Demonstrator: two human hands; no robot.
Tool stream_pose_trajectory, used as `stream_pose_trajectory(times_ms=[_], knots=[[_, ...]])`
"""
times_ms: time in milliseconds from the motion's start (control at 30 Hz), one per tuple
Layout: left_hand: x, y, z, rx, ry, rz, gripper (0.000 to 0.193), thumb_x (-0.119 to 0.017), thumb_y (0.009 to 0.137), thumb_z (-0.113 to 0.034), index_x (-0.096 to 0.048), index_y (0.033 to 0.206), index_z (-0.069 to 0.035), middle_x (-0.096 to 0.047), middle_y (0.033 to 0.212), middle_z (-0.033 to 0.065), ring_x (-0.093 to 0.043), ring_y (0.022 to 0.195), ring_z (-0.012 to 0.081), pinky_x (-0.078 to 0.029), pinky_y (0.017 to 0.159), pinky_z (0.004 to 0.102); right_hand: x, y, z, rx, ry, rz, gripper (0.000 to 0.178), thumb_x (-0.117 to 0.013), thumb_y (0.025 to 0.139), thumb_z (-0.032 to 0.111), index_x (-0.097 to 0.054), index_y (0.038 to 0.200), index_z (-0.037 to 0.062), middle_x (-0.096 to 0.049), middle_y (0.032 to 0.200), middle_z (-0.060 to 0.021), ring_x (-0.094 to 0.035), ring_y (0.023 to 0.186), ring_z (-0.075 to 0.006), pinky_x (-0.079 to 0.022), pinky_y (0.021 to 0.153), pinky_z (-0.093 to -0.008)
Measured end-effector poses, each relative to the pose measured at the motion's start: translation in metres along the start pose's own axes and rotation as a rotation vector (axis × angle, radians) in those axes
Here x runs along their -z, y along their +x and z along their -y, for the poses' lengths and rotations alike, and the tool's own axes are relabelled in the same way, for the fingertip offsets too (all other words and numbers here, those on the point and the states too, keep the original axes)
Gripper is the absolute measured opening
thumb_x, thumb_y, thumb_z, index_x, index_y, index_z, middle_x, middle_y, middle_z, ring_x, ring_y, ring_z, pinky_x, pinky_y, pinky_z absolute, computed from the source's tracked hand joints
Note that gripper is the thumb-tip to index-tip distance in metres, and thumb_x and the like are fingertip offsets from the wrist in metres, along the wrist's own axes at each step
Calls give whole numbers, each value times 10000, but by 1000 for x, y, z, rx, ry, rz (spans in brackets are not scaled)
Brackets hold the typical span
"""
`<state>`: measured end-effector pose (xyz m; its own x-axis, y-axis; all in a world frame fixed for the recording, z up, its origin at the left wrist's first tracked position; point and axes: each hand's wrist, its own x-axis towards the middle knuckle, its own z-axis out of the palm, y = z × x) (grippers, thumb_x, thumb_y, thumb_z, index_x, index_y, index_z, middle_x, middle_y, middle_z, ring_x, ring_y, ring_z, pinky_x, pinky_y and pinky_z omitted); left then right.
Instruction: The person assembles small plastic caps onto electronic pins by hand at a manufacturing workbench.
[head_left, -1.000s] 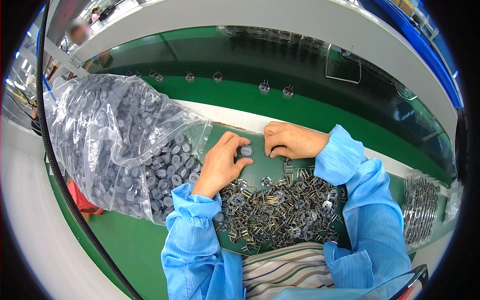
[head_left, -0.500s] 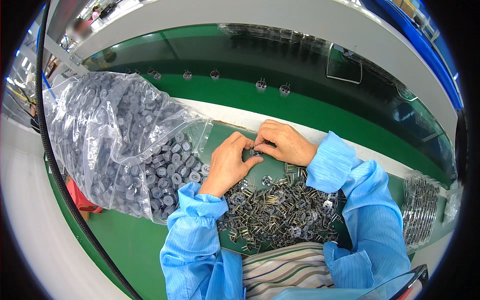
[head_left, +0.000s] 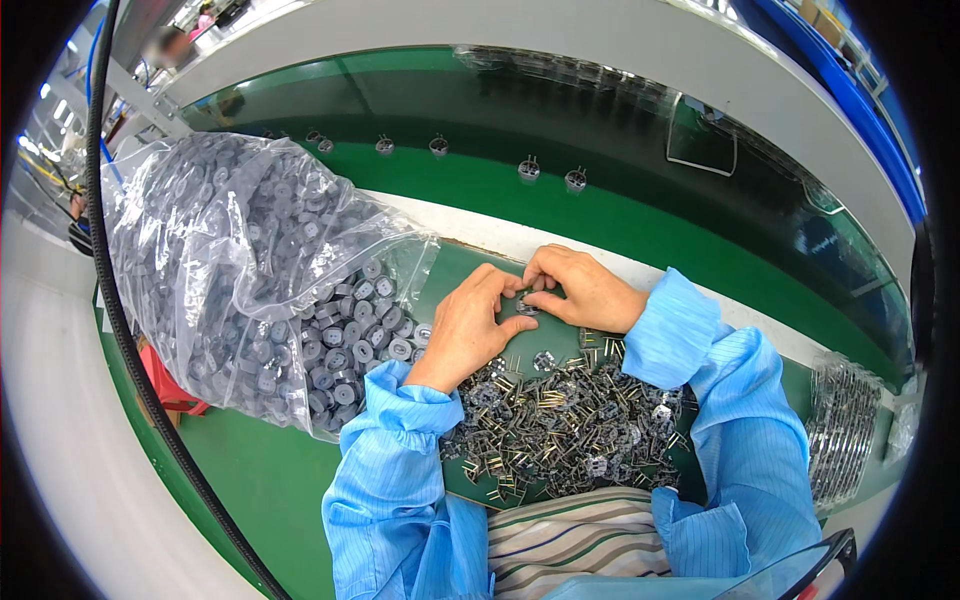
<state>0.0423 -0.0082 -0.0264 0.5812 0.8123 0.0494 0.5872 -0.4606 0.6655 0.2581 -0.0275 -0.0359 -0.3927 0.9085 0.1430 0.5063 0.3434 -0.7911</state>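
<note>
My left hand point(head_left: 468, 325) and my right hand point(head_left: 588, 290) meet over the green work surface, fingertips nearly touching. Pinched between them is a small dark pinned part point(head_left: 526, 306), mostly covered by fingers. Below my wrists lies a heap of dark plug-like parts with metal pins point(head_left: 560, 425). One loose round part point(head_left: 543, 361) rests at the heap's far edge. Left of my left hand, grey round caps point(head_left: 360, 335) spill from the mouth of a clear plastic bag point(head_left: 230, 250) full of more of them.
Beyond a white ledge point(head_left: 480, 228) runs a green belt point(head_left: 440, 190) carrying several spaced parts point(head_left: 529, 170) with upright pins. Stacked clear trays point(head_left: 842, 430) stand at the right. A black cable point(head_left: 120, 310) hangs at the left, near a red object point(head_left: 170, 380).
The whole view has shifted slightly rightward. Both hands stay together at the same spot, with a small change in how the fingers pinch the part.
</note>
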Motion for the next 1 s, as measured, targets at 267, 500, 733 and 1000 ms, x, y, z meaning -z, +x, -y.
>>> stream_pose_trajectory(times_ms=[267,500,733,1000], knots=[[45,-15,38,242,390,-372,221,-703,888,-67,-694,1109,-75,-634,1171,117,-580,1151,335,-455,923,465,14,2,-5,193,-153,43,277,-771,847,154,-645,1044,5,-639,998,-155,-657,942,-317,-540,833,-426],[33,-15,40,246,599,-438,308,-726,869,-71,-681,1174,-74,-604,1218,115,-551,1172,355,-472,936,500,89,11,-68,-241,-458,-389,283,-789,803,163,-716,1027,5,-652,999,-151,-671,984,-323,-542,882,-416],[40,-14,29,35,506,-403,252,-762,851,-90,-729,1101,-84,-661,1056,81,-615,1055,289,-487,854,425,105,2,-42,-98,-439,-95,361,-822,816,183,-688,1120,41,-647,1034,-132,-646,986,-321,-531,894,-414],[58,-20,27,-34,-4,240,317,-806,813,-57,-759,1123,-101,-649,1006,72,-655,889,235,-521,776,359,66,1,5,-67,-73,581,157,-790,857,74,-717,987,22,-664,910,-83,-648,809,-207,-535,739,-351]])
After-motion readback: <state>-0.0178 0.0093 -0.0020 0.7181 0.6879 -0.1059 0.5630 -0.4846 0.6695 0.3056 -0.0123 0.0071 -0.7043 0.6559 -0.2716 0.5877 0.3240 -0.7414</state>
